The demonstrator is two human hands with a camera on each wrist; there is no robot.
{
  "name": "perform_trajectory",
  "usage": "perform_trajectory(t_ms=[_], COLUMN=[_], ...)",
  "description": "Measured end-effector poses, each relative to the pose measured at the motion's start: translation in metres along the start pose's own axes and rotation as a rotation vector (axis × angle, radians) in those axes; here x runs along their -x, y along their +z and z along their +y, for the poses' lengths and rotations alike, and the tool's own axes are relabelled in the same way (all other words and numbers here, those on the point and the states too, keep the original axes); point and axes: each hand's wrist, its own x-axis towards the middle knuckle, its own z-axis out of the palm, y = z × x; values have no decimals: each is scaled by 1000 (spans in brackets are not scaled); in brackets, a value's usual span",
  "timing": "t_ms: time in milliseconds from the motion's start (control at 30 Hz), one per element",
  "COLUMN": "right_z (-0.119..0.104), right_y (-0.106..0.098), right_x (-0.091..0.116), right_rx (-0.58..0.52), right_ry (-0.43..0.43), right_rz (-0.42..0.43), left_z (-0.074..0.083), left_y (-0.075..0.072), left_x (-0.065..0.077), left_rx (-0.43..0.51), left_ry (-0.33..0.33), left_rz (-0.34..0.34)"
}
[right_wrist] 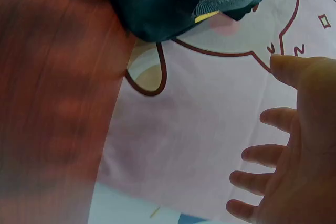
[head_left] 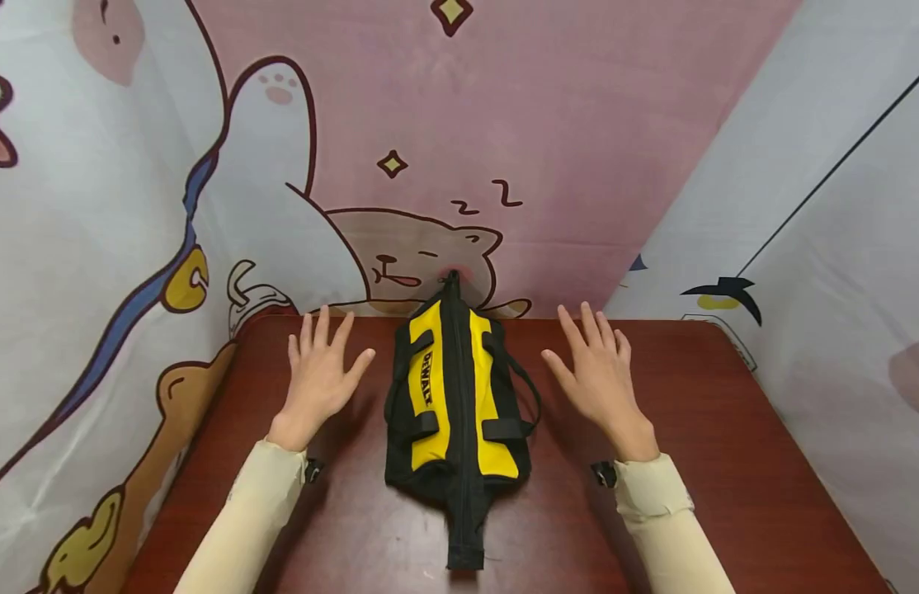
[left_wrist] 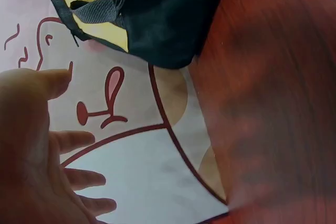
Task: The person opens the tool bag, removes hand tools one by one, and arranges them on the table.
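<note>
A black and yellow tool bag with DEWALT lettering lies lengthwise on the reddish-brown table. Its zipper runs along the top, and a strap handle flops out on the right side. My left hand hovers to the left of the bag, fingers spread and holding nothing. On the other side my right hand is held the same way, apart from the bag. Both wrist views show the bag's dark end, with the left hand and right hand spread beside it.
A printed cloth with cartoon animals hangs behind the table's far edge. More of this cloth covers the left side, and a pale cloth stands along the right. The bag's far tip reaches up against the back cloth in the head view.
</note>
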Motion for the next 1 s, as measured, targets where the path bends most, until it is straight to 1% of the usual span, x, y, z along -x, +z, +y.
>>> perform_trajectory(t_ms=[100,267,500,633,733,900,1000], right_z=[-6,-17,-28,-33,-38,-49,-57], right_y=[3,10,19,23,26,34,39], right_x=[-8,-22,-38,-47,-55,-68,-78], right_rx=[-6,-30,-49,-70,-109,-173,-194], right_ry=[-15,-43,-78,-101,-114,-113,-114], right_rz=[-8,-18,-11,25,62,128,156], left_z=[5,15,32,41,43,44,43], left_y=[9,22,37,45,52,63,68], left_x=[-8,-23,-41,-53,-62,-74,-81], left_rx=[37,107,249,325,396,527,569], left_ry=[6,35,60,60,51,45,51], left_rz=[7,31,40,45,45,60,70])
